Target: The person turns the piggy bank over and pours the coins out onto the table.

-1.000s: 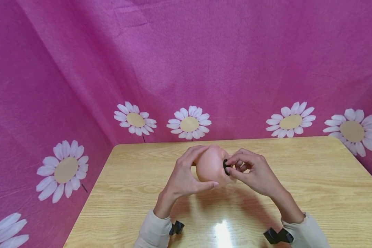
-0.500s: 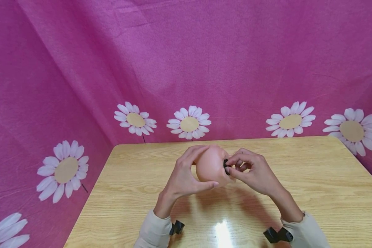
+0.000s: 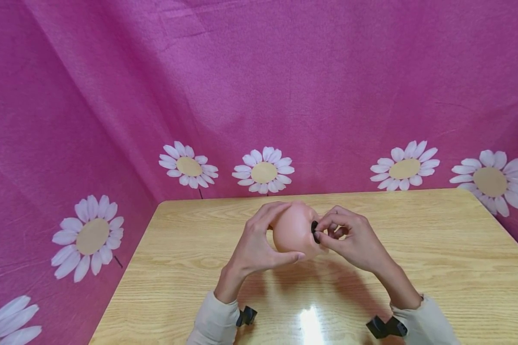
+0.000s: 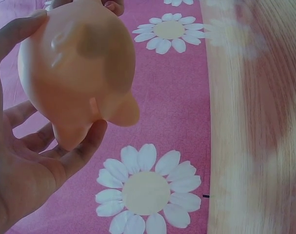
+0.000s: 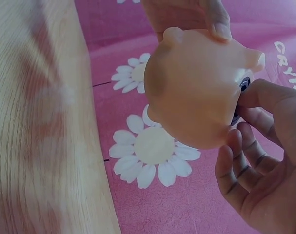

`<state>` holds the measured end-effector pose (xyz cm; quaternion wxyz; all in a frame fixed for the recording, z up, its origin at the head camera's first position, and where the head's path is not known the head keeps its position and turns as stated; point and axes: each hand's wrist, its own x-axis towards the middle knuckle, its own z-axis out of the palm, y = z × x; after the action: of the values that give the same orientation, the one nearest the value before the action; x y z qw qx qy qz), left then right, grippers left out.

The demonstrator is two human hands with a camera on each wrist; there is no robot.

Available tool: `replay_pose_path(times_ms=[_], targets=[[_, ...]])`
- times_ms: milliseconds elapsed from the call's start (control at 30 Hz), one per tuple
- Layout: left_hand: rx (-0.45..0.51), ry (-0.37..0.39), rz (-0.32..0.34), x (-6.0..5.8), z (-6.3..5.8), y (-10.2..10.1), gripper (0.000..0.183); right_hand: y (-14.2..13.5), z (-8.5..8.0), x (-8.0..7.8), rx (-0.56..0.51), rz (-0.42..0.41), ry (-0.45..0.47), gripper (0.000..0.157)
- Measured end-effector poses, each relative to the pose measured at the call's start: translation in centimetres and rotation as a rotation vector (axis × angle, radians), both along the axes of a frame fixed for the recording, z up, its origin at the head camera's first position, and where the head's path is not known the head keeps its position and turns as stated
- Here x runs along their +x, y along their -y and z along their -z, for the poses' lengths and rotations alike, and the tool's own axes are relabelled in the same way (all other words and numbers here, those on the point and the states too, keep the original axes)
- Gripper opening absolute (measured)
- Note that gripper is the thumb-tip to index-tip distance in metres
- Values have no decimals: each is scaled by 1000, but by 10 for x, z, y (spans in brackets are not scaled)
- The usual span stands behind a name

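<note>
A pink piggy bank (image 3: 289, 235) is held above the table, tipped so that its underside faces my right hand. My left hand (image 3: 256, 244) grips it from the left, thumb on the near side and fingers around the far side. In the left wrist view, a curly raised tail shows on the piggy bank (image 4: 84, 68). Set in its underside is a round black plug (image 3: 314, 227). The thumb and index finger of my right hand (image 3: 356, 242) pinch this plug. From the right wrist, part of the plug (image 5: 245, 84) is hidden behind those fingers.
The wooden table (image 3: 177, 258) stretches below both hands, with a bright reflection near its front. Behind and to the left hangs a magenta cloth (image 3: 285, 86) printed with white daisies. A black wrist device (image 3: 386, 327) sits at the right sleeve, another (image 3: 246, 316) at the left.
</note>
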<state>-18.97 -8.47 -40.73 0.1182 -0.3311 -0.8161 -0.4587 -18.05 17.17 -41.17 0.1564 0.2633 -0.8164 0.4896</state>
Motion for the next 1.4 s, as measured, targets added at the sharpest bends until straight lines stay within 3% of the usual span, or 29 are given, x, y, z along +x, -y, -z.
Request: replay_pose_path(times_ms=[433, 833, 1400], targets=[[45, -18, 4, -3, 0, 3, 94, -10, -7, 3, -71, 10, 111, 19], [49, -34, -8, -4, 1, 4, 96, -23, 0, 5, -82, 60, 131, 18], [68, -19, -17, -4, 0, 9, 94, -77, 19, 10, 28, 190, 180, 9]])
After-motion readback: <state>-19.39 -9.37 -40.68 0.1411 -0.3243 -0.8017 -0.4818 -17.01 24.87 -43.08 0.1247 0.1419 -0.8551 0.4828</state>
